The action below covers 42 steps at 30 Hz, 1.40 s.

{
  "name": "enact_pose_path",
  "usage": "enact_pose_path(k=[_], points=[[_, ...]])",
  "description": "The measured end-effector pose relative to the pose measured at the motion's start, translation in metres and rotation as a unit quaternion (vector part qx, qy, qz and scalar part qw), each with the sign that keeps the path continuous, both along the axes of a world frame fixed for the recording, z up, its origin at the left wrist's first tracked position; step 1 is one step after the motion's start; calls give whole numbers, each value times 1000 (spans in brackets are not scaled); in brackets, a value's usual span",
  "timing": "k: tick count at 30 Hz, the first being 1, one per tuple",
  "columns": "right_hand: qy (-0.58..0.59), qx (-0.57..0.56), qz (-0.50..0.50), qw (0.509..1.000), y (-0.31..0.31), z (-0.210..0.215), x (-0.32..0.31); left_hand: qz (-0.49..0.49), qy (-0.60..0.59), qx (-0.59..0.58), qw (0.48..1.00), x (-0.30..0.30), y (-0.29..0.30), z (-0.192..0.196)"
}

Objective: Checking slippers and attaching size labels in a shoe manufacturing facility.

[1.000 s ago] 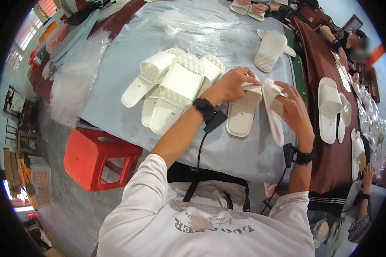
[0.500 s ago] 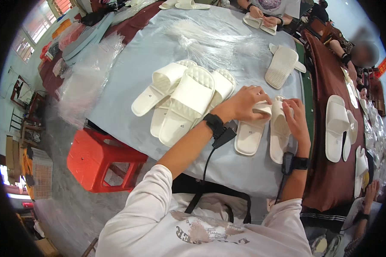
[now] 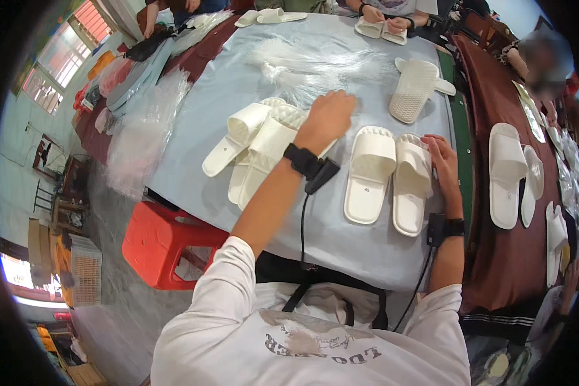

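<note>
Two white slide slippers stand side by side before me, the left slipper [image 3: 370,175] and the right slipper [image 3: 412,183], straps up and toes away. My right hand [image 3: 444,168] rests along the outer edge of the right slipper, fingers stretched and touching it near the toe and strap. Reaching forward, my left hand [image 3: 329,117] is over the far right side of a pile of white slippers [image 3: 264,149], partly covering it. Its fingers point away and their tips are hidden or blurred. Beyond it lies a heap of clear plastic bags [image 3: 318,61].
An overturned slipper [image 3: 413,93] shows its sole at the right of the grey-blue tablecloth [image 3: 199,122]. A red stool [image 3: 167,248] stands at the left. More slippers [image 3: 506,174] lie on the brown-covered table. Across the table, another person's hands [image 3: 385,19] handle slippers.
My left hand has come off the left slipper and moved forward and left, towards the clear bags. My right hand has slid from the right slipper's strap to its outer edge.
</note>
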State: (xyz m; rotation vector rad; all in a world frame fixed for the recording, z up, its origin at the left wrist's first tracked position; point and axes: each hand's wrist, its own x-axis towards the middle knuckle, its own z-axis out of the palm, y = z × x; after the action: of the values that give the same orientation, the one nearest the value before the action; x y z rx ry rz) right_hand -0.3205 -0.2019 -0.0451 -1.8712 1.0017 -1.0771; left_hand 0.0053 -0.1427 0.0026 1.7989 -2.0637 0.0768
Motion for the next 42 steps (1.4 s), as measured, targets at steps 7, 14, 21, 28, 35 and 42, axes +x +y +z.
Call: enact_pose_path(k=[7, 14, 21, 28, 35, 42], points=[[-5, -34, -5, 999, -4, -6, 2, 29, -28, 9, 999, 7, -38, -22], [-24, -60, -18, 998, 1, -1, 7, 80, -58, 24, 995, -4, -43, -9], [-35, -154, -24, 987, 16, 13, 21, -37, 109, -164, 980, -75, 5, 38], [-213, -20, 161, 963, 30, 1, 33, -162, 155, -222, 949, -132, 44, 42], [-199, 37, 173, 964, 31, 1, 29, -181, 198, -168, 949, -129, 69, 46], [-158, 68, 127, 977, 36, 9, 39, -158, 242, 228, 930, -33, 263, 19]])
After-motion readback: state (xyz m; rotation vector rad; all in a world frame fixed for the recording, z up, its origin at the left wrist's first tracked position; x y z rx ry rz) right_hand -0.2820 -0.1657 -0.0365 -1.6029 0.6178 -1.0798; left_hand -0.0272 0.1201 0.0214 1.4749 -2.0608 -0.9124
